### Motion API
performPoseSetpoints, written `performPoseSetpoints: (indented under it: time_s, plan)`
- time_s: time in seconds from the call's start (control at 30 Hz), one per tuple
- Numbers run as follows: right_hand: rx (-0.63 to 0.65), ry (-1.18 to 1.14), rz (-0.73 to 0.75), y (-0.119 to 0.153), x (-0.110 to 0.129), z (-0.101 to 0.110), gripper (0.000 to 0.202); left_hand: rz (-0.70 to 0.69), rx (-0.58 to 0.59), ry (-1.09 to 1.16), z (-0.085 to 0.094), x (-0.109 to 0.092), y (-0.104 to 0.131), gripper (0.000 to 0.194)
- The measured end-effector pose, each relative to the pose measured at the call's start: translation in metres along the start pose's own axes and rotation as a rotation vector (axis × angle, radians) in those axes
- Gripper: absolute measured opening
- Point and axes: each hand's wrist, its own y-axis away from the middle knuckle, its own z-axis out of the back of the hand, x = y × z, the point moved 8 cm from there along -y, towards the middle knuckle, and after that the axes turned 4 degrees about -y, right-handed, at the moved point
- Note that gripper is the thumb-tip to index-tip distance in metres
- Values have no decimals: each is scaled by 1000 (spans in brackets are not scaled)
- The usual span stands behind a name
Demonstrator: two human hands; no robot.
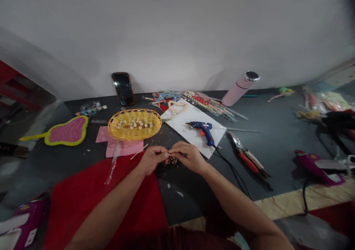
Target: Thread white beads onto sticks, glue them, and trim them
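Observation:
My left hand (153, 159) and my right hand (189, 156) meet at the middle of the dark table (188, 196), fingertips pinched together around something too small to make out. Beneath them lies a small heap of brownish bits (172, 161). Up and to the left is a yellow woven basket (134, 132) holding several small whitish pieces. A blue glue gun (204, 129) rests on a white sheet (180, 126) beyond my right hand. Near my left hand, a thin stick (139, 151) lies across the edge of pink paper (124, 148) and red cloth (105, 198).
Red-handled pliers (248, 160) lie at the right. Behind are a leaning phone (123, 89), wrapped sticks (210, 104) and a tilted pink bottle (240, 89). A yellow-edged pink shape (67, 131) is at the left. The glue gun's black cord (231, 167) runs toward the front edge.

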Motion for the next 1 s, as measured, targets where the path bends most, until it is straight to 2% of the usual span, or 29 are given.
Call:
performPoseSetpoints:
  time_s: [0.13,0.33,0.53,0.8,1.0]
  plan:
    - [20,-3,3,0,1,-2,12,-21,31,-43,-1,0,0,27]
    - [-5,14,-28,0,-1,-2,14,18,-17,-17,2,5,-1,30]
    - [29,-31,-26,-1,-1,-4,16,41,-22,9,1,7,0,31]
    - [-39,-65,-63,-2,-1,4,11,23,-49,68,0,3,0,24]
    - [-80,-234,-132,3,-10,0,12,54,-1,212,-4,8,1,25]
